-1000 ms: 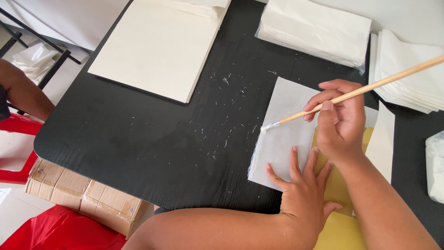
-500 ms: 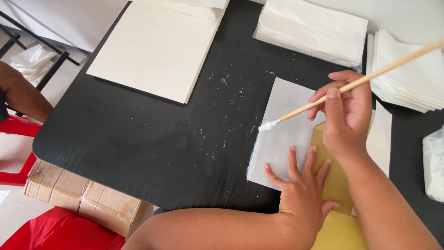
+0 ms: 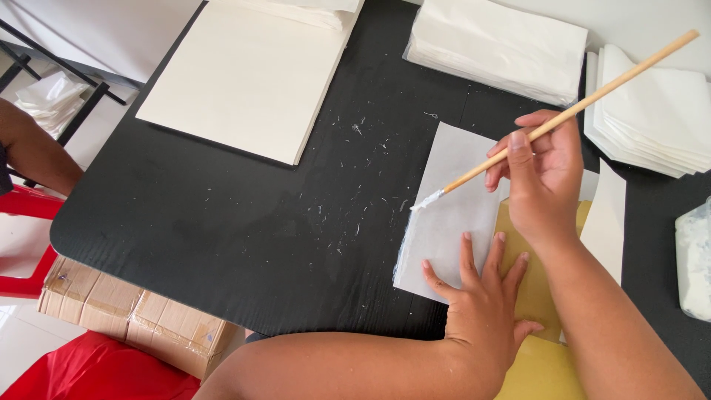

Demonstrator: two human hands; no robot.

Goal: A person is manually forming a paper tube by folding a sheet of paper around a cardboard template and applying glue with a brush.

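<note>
Hands at work pasting the left edge of a white sheet

Right hand [image 3: 544,178] pinches a long wooden brush [image 3: 563,117] between thumb and fingers, its white-loaded tip touching the left edge of the white sheet [image 3: 455,215], while the left hand [image 3: 485,311] lies flat with fingers spread, pressing the sheet's lower part down over a yellow envelope [image 3: 533,296]. Wet paste already shines along the lower left edge, so the gluing step looks partly done; the next stroke calls for a steady line along the rim without the sheet slipping. This sheet sits near the tabletop's [image 3: 244,237] front right. Stacks of white paper [image 3: 503,44] line the far and right edges, a cream board [image 3: 252,81] lies at the far left, and a tub of paste [image 3: 696,259] shows at the right edge. Cardboard boxes [image 3: 126,311] and a red chair [image 3: 22,244] stand on the floor below, beside another person's arm [image 3: 33,148].
</note>
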